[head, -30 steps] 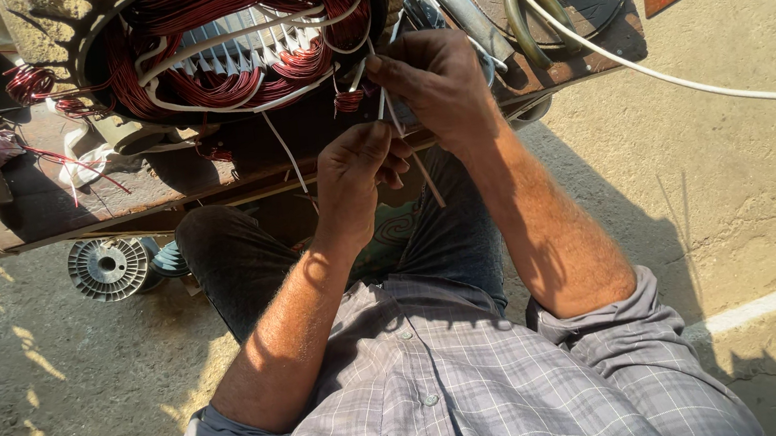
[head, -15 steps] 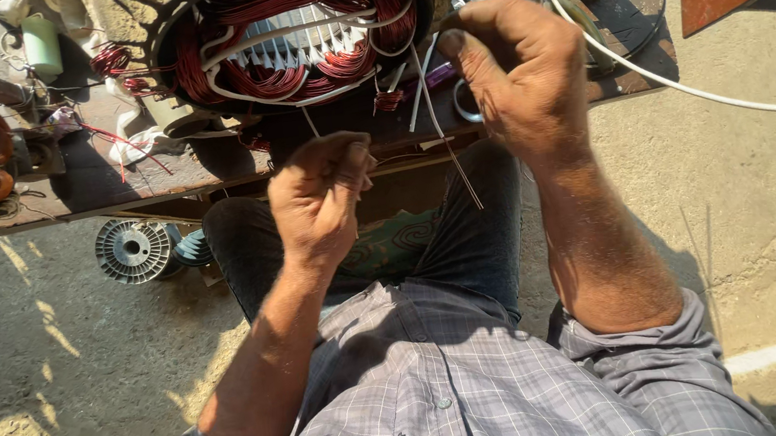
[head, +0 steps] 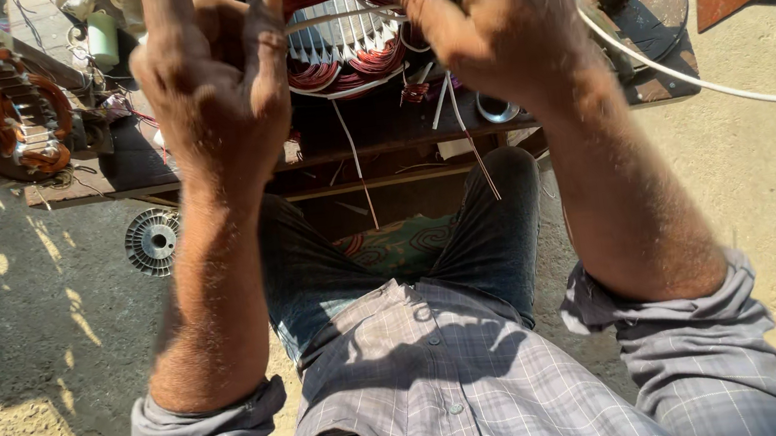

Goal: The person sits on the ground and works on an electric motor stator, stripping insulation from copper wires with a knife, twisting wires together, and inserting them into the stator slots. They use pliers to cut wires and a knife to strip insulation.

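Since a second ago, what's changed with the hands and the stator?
Both hands have risen and spread apart: a second ago they met at the wire ends below the stator; now the left hand and right hand sit either side of it, looming larger. Whether either grips a wire cannot be told. The second stator, finned disc and white cable remain in place.

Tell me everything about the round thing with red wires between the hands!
The stator is a round metal ring with pale slots inside, wrapped in dark red coils of wire. Only its lower half shows, sitting on a low wooden bench. Thin leads hang from it. The left hand and right hand are raised in front of it; whether they touch it is unclear.
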